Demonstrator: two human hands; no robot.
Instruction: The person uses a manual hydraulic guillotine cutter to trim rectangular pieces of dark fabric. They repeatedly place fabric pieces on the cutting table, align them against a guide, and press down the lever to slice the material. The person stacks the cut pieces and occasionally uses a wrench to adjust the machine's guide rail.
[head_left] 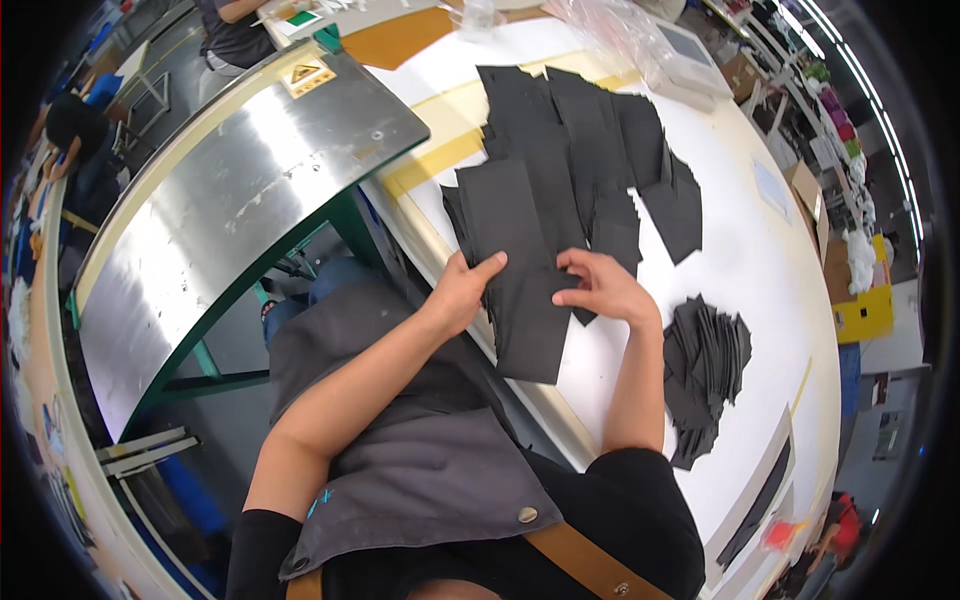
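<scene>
Between my hands lies a long flat black piece [520,300] that looks like fabric or leather. It slants over the near table edge. At its left edge my left hand [462,292] grips it, thumb on top and the other fingers mostly hidden below. My right hand [610,288] is at the right edge, with thumb and forefinger parted and their tips touching or just above the black material. Beyond my hands, many similar black pieces [590,130] overlap in a loose spread. Right of my right forearm sits a crumpled pile of narrower black pieces [705,360].
The white table [740,250] curves around to my right. A metal-topped stand [250,180] with a warning sticker is at left. Clear plastic bags [610,40], a grey box-shaped thing [690,60] and brown sheet material [400,38] lie at the far side. Other people work in the background.
</scene>
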